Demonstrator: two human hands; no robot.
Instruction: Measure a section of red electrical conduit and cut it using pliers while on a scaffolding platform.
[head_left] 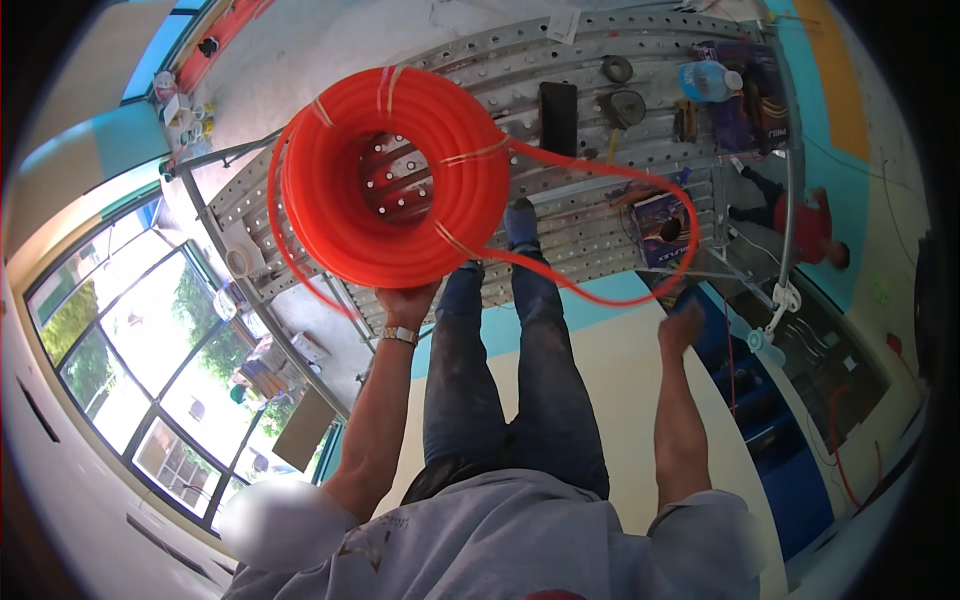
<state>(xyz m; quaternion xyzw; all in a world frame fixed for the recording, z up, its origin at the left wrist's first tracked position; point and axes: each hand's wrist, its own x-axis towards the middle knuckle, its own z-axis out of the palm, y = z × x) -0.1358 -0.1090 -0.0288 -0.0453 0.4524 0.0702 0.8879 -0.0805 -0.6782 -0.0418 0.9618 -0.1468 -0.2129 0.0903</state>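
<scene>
My left hand [405, 302] grips the lower rim of a big coil of orange tubing [330, 210] and holds it out in front of me, above a perforated metal platform [590, 45]. A loose length of the same tube [640, 178] leaves the coil on the right, loops out and curves back. My right hand [681, 322] is closed on that loop at its lower right end. My legs in jeans and one shoe [520, 222] stand on the platform between the two hands.
On the platform lie a black flat case [558, 115], two round tools [626, 104], a water bottle [705, 80], a purple box [748, 95] and a small open box [660, 215]. A person in red [810, 225] is far below at the right. Windows [150, 360] fill the left.
</scene>
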